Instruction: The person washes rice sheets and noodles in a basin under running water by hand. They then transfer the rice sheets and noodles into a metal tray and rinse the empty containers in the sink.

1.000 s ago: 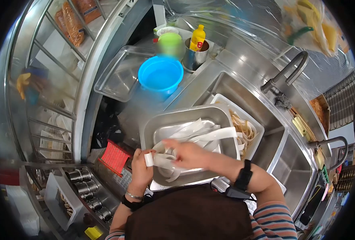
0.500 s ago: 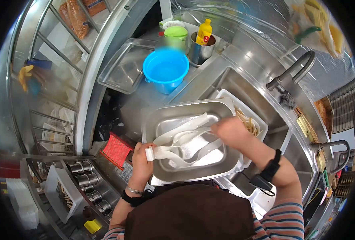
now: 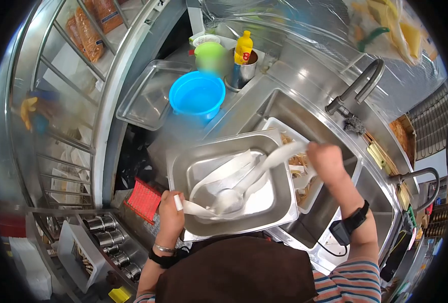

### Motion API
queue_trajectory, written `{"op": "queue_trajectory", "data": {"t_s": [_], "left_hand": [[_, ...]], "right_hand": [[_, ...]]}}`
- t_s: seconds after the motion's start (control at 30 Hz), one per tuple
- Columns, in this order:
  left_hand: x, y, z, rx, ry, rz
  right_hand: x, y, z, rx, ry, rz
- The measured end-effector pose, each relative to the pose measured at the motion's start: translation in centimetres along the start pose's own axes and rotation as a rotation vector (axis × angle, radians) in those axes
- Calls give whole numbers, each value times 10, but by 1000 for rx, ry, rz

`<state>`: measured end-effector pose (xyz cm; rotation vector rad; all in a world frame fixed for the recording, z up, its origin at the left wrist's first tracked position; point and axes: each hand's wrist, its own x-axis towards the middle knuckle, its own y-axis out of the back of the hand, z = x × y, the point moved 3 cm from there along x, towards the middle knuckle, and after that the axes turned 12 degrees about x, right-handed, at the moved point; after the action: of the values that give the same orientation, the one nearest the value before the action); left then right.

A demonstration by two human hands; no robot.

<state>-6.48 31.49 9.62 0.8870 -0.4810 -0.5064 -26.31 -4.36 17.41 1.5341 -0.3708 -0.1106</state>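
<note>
A deep steel pan (image 3: 178,164) lies in front of me with long, pale white flat strips (image 3: 221,174) in it. My right hand (image 3: 327,160) is closed, blurred, past the pan's right rim, gripping one end of a broad white strip (image 3: 279,155) that slopes down into the pan. At the left rim, my left hand (image 3: 170,214) is closed around the end of a white strip (image 3: 200,208), whose tip (image 3: 178,202) pokes out above the fingers. A rounded, translucent white part (image 3: 228,201) lies among the strips on the pan's floor.
A white tub (image 3: 305,198) of tan strips sits at the steel sink (image 3: 297,111), right of the pan. Behind stand a blue bucket (image 3: 197,96), a clear tray (image 3: 145,98) and a yellow bottle (image 3: 243,48) in a steel pot (image 3: 245,71). A red basket (image 3: 143,200) is at left.
My right hand has moved right, out over the pan's edge, drawing a white strip up and taut. My left hand stays at the left rim. The view has shifted slightly.
</note>
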Motion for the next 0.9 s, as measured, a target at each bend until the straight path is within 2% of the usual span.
{"op": "queue_trajectory", "data": {"t_s": [0.07, 0.13, 0.2, 0.27, 0.33, 0.4, 0.43, 0.47, 0.53, 0.6, 0.67, 0.7, 0.77, 0.83, 0.87, 0.9], "left_hand": [[-1, 3, -6, -18, 9, -4], [7, 6, 1, -39, -57, -54], [6, 9, 8, -35, 33, -94], [4, 12, 12, 7, 40, -94], [2, 14, 6, -33, 83, -132], [-1, 19, -8, 15, 53, -147], [0, 21, -14, 65, 43, -146], [1, 19, -18, 72, 34, -154], [5, 21, -16, 97, 51, -120], [6, 22, -13, 27, 84, -132], [5, 22, -13, -3, 148, -144], [3, 22, -16, -5, 144, -148], [0, 19, -23, 33, 130, -113], [-1, 19, -24, 7, 151, -123], [-2, 18, -24, -22, 181, -132], [-2, 18, -23, -35, 180, -124]], "right_hand": [[-11, 8, 29, 101, -149, 174], [-21, 16, 53, 164, -252, 261], [-30, 20, 71, 280, -352, 369], [-35, 18, 81, 324, -424, 395], [-42, -4, 97, 715, -662, 283], [-48, -33, 104, 1422, -688, 412], [-52, -43, 106, 1589, -731, 374], [-55, -46, 108, 1595, -742, 383], [-50, -46, 101, 1870, -699, 418], [-40, -19, 92, 1888, -637, 377], [-29, 31, 72, 1678, -526, 176], [-25, 53, 65, 1554, -542, 167], [-15, 90, 60, 1258, -468, 246], [-5, 151, 45, 1214, -394, 373], [2, 179, 34, 1157, -278, 576], [7, 214, 30, 961, -319, 636]]}}
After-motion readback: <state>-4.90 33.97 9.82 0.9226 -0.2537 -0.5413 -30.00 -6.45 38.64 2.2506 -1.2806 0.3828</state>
